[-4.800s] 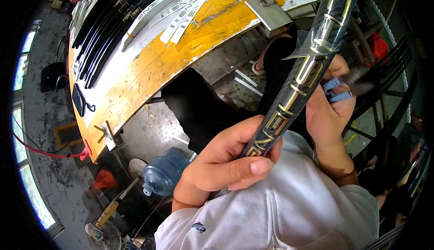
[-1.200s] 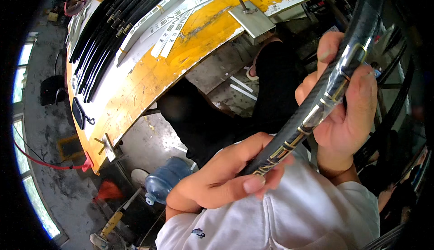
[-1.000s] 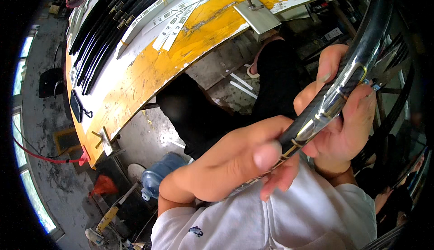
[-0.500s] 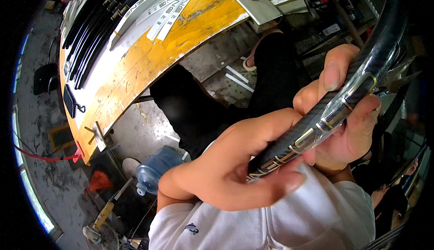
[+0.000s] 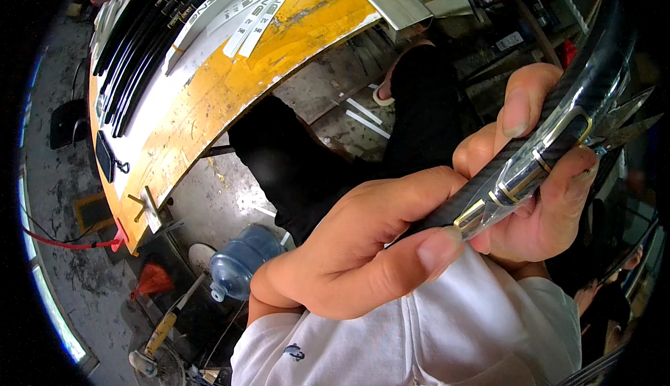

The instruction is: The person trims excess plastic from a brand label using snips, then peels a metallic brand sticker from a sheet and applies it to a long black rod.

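A thick black rod (image 5: 513, 152) with a carbon weave pattern and gold trim runs from the upper right down between my hands. Clear shiny film (image 5: 492, 211) lies along its decorated side. My left hand (image 5: 356, 250) is closed around the lower part, its thumb pressing at the edge of the gold-trimmed band. Higher up, my right hand (image 5: 541, 225) grips the rod, with one digit over the top and fingers beneath. Pointed metal blades (image 5: 621, 128), like those of scissors or snips, stick out beside the right fingers. Their handles are hidden.
A worn yellow table (image 5: 314, 30) curves across the far side, carrying several black rods (image 5: 150, 44), white printed strips (image 5: 258, 23) and a phone-like black object (image 5: 105, 156). A metal clamp plate (image 5: 398, 5) sits at its edge. A blue water jug (image 5: 244, 260) and fan (image 5: 157, 358) stand lower left.
My left thumb has moved up onto the rod, and the left hand now covers more of its lower end. The blades beside my right hand show more fully and look spread.
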Demonstrator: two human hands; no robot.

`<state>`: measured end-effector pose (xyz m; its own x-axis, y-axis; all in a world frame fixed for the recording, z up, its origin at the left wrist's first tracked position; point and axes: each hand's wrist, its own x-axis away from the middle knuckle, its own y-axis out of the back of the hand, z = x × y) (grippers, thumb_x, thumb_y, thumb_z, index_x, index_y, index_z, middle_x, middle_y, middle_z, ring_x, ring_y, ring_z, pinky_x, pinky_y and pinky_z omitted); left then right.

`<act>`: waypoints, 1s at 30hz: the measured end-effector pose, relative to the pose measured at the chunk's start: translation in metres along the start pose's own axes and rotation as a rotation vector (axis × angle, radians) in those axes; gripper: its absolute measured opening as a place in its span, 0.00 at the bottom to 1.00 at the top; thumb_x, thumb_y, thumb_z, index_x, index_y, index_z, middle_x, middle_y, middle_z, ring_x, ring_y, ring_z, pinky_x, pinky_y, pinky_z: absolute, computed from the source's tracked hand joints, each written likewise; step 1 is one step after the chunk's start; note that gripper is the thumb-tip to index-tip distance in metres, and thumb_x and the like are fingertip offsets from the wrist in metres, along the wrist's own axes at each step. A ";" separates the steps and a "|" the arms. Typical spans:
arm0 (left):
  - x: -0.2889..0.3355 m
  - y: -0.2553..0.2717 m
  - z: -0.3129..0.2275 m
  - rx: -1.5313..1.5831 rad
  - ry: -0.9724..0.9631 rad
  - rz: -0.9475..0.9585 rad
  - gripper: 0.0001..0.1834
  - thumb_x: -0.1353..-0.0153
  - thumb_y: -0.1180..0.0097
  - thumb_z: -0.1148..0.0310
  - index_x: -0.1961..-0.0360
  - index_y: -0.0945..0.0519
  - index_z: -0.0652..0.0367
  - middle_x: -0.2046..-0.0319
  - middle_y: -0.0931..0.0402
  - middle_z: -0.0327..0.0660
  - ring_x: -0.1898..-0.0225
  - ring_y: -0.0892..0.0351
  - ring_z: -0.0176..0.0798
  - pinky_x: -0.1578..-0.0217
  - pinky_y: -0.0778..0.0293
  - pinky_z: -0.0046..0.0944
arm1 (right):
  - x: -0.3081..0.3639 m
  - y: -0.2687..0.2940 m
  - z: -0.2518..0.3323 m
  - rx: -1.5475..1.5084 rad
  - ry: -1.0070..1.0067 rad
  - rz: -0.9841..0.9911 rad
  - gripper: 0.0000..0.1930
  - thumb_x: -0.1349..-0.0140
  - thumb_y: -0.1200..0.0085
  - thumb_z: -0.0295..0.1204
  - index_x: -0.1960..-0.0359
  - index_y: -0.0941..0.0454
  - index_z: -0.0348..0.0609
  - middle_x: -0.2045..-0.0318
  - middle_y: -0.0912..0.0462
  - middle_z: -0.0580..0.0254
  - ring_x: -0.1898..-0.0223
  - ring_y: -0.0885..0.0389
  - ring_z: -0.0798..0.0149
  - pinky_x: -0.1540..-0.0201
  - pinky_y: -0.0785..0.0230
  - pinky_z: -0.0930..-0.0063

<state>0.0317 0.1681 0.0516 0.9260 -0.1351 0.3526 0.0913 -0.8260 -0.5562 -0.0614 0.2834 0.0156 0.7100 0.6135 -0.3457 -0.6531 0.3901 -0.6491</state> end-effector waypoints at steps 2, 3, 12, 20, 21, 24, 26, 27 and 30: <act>0.001 -0.006 0.000 -0.008 0.047 -0.126 0.39 0.58 0.44 0.43 0.67 0.27 0.77 0.78 0.27 0.54 0.87 0.38 0.31 0.88 0.45 0.29 | 0.001 -0.001 0.000 -0.003 0.003 0.007 0.27 0.41 0.53 0.50 0.58 0.43 0.37 0.88 0.39 0.75 0.92 0.45 0.83 0.89 0.53 0.88; 0.001 -0.006 0.001 -0.009 0.040 -0.124 0.39 0.58 0.44 0.42 0.67 0.27 0.77 0.78 0.27 0.54 0.88 0.38 0.31 0.88 0.45 0.29 | 0.001 -0.001 0.000 -0.007 0.003 0.006 0.27 0.41 0.53 0.50 0.58 0.43 0.37 0.88 0.39 0.75 0.92 0.45 0.82 0.89 0.53 0.88; 0.001 -0.002 0.002 -0.008 0.010 -0.062 0.36 0.55 0.44 0.45 0.67 0.27 0.77 0.79 0.27 0.54 0.89 0.39 0.31 0.89 0.44 0.29 | 0.004 0.000 0.000 -0.009 0.004 0.018 0.26 0.42 0.52 0.50 0.61 0.44 0.39 0.90 0.39 0.76 0.92 0.44 0.82 0.90 0.52 0.88; 0.000 0.016 0.010 0.146 -0.166 0.304 0.14 0.37 0.56 0.66 0.60 0.29 0.68 0.67 0.28 0.44 0.66 0.30 0.33 0.64 0.34 0.30 | 0.003 0.004 0.000 -0.044 -0.023 0.087 0.26 0.42 0.51 0.50 0.61 0.44 0.40 0.90 0.39 0.75 0.93 0.43 0.81 0.90 0.50 0.88; -0.001 0.017 0.010 0.146 -0.171 0.309 0.14 0.37 0.56 0.65 0.59 0.29 0.68 0.67 0.28 0.44 0.67 0.30 0.33 0.65 0.34 0.30 | 0.001 0.007 0.000 -0.045 -0.039 0.127 0.26 0.42 0.51 0.50 0.61 0.44 0.40 0.90 0.39 0.75 0.93 0.43 0.81 0.90 0.51 0.88; 0.000 0.005 0.009 0.093 -0.087 0.096 0.27 0.48 0.49 0.55 0.61 0.28 0.74 0.73 0.27 0.53 0.81 0.35 0.32 0.81 0.40 0.29 | 0.005 0.009 0.007 0.025 -0.081 0.089 0.26 0.42 0.51 0.50 0.61 0.44 0.40 0.90 0.39 0.75 0.92 0.43 0.81 0.90 0.51 0.88; -0.001 0.001 0.008 0.056 -0.040 -0.002 0.34 0.53 0.45 0.49 0.63 0.28 0.78 0.77 0.26 0.57 0.89 0.37 0.31 0.88 0.43 0.29 | 0.007 0.008 0.006 0.016 -0.061 0.054 0.25 0.42 0.51 0.50 0.61 0.44 0.40 0.90 0.39 0.75 0.92 0.44 0.81 0.90 0.52 0.88; -0.002 0.001 0.008 0.048 -0.038 0.007 0.34 0.53 0.45 0.49 0.64 0.28 0.78 0.77 0.26 0.56 0.88 0.37 0.31 0.88 0.42 0.29 | 0.006 0.007 0.002 -0.029 -0.030 0.058 0.25 0.42 0.51 0.50 0.61 0.44 0.40 0.90 0.39 0.75 0.92 0.44 0.81 0.89 0.52 0.88; -0.003 0.002 0.007 0.030 -0.030 0.026 0.34 0.53 0.45 0.48 0.66 0.28 0.77 0.78 0.27 0.54 0.88 0.36 0.30 0.88 0.42 0.29 | 0.005 0.006 -0.002 -0.076 0.008 0.054 0.25 0.42 0.51 0.49 0.61 0.44 0.40 0.90 0.39 0.75 0.92 0.44 0.81 0.89 0.52 0.87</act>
<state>0.0315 0.1709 0.0441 0.9388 -0.1393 0.3150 0.0775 -0.8057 -0.5872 -0.0611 0.2880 0.0087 0.6766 0.6263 -0.3872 -0.6690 0.3031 -0.6787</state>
